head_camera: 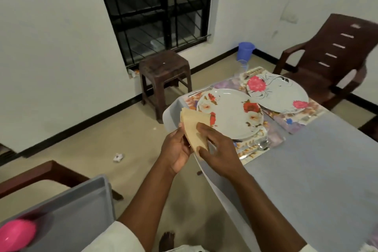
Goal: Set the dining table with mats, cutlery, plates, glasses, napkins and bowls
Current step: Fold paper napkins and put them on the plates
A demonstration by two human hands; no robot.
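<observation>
Napkins in my hands
My left hand (177, 147) and right hand (219, 149) both pinch the tan napkins (193, 127) beside the near plate (230, 115).

Two bare forearms, left hand (177, 149) and right hand (219, 152), no rings, watch or bracelets visible. Short cream/off-white sleeves (114, 237) end about the elbows, loose fabric. One bare foot (166, 240) shows near bottom edge, no footwear.
</observation>
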